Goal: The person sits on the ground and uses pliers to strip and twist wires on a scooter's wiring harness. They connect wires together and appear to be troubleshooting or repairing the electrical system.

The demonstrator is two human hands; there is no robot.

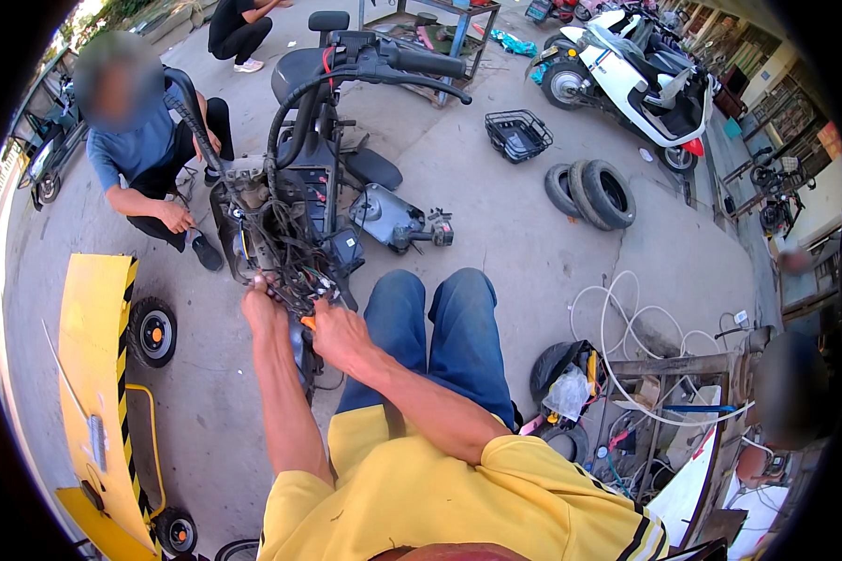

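Observation:
A partly stripped electric scooter (pixel 316 187) stands before me, its front open on a tangle of dark wires (pixel 295 266). My left hand (pixel 263 297) is at the left edge of this wiring, fingertips pinched together; what lies between them is too small to make out. Beside it on the right, my right hand (pixel 339 327) is closed around a tool with an orange handle (pixel 308 322). The tool's working end is hidden among wires and fingers. Right of the wiring is a black box (pixel 346 250). Above rise the handlebar grip (pixel 426 62) and black cables.
A person in a blue shirt (pixel 145 154) crouches left of the scooter; another (pixel 239 28) squats farther back. A yellow panel cart (pixel 94 346) stands at left. Loose tyres (pixel 603 194), a black basket (pixel 517 136), a removed grey part (pixel 384 217) and a white scooter (pixel 627 79) are right.

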